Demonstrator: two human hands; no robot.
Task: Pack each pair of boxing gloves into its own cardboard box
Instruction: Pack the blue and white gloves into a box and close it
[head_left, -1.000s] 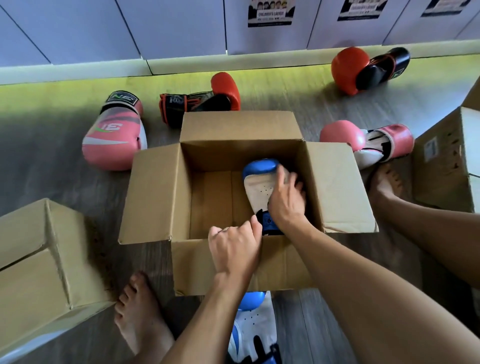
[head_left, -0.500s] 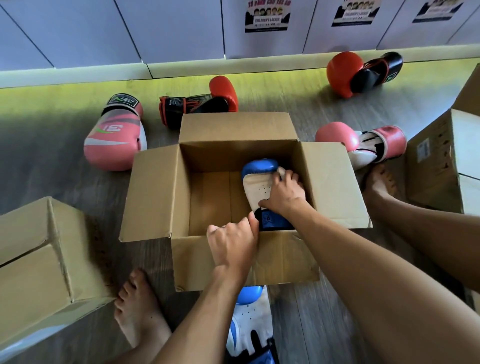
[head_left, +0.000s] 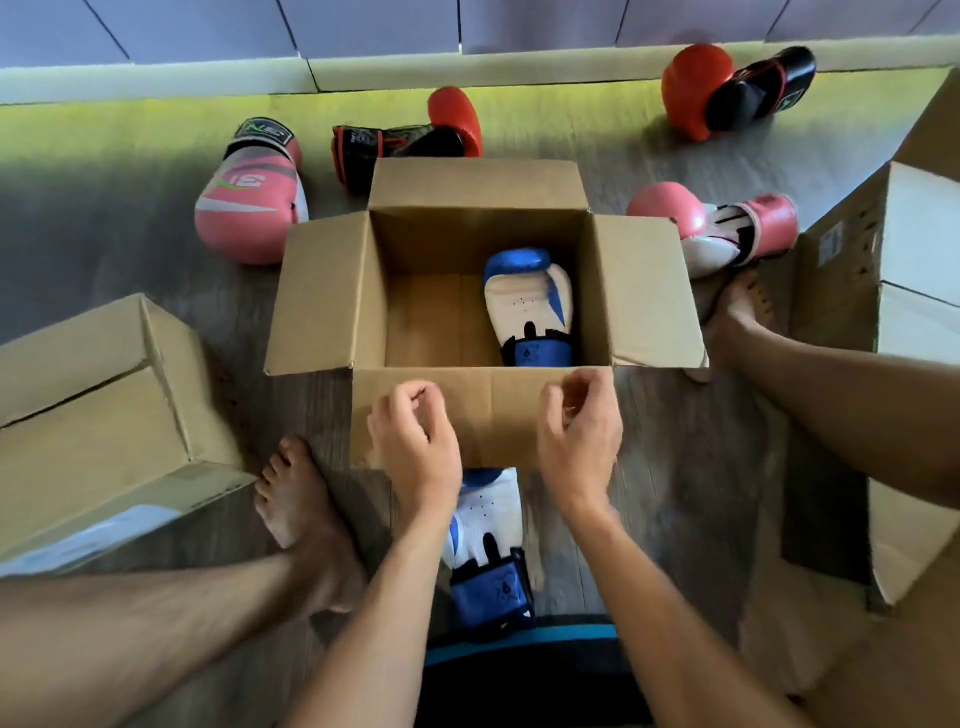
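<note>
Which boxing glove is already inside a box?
The blue-and-white glove, lying in the open middle box. All the others, even its matching twin just in front of that box, lie on the floor outside.

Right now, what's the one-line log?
blue glove in open box | second blue glove on floor | left hand empty | right hand empty

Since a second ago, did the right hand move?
Yes. The right hand left the blue glove inside the open box and pulled back toward the person, past its near wall.
</note>
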